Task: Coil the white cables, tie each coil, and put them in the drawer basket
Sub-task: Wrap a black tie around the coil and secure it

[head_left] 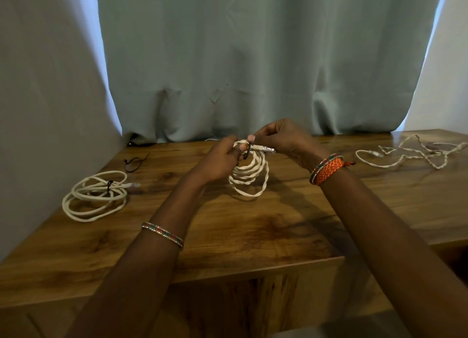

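Observation:
A coil of white cable (pixel 249 174) hangs above the middle of the wooden table (pixel 253 231). My left hand (pixel 217 160) grips the top of this coil. My right hand (pixel 283 137) pinches the coil's top just beside its plug end (pixel 264 149), where a black tie (pixel 247 151) loops around the strands. A tied white coil (pixel 95 195) with a black tie on it lies on the table at the left. An uncoiled white cable (pixel 410 155) sprawls on the table at the far right.
A loose black tie (pixel 134 162) lies on the table near the left wall. A pale blue curtain (pixel 253 59) hangs behind the table. The table's front edge (pixel 228 274) runs below my forearms, with a wooden cabinet front underneath.

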The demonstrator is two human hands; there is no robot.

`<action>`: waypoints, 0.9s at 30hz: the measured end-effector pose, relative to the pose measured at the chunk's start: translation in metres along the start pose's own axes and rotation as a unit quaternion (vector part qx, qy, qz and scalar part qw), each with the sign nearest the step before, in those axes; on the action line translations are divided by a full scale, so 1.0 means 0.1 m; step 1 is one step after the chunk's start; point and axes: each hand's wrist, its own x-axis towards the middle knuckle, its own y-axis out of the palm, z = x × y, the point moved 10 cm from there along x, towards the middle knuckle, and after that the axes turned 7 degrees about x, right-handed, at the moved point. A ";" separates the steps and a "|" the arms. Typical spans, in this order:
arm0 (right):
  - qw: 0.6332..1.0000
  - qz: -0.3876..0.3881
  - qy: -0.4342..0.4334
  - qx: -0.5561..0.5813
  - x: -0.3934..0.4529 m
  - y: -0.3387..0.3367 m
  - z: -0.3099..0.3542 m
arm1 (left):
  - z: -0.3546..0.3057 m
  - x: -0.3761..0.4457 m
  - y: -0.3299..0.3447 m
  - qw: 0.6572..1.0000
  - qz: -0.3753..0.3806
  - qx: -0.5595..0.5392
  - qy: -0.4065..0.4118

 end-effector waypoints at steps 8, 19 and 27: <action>0.997 0.002 -0.047 -0.063 0.01 0.07 0.11 | 0.00 -0.01 -0.04 0.999 0.000 0.033 -0.001; 0.978 0.011 -0.087 -0.190 -0.15 0.17 0.23 | -0.13 -0.04 -0.06 0.996 -0.019 0.076 0.035; 0.967 0.049 -0.097 -0.232 -0.13 0.27 0.23 | -0.04 -0.03 -0.05 0.999 -0.002 0.032 -0.009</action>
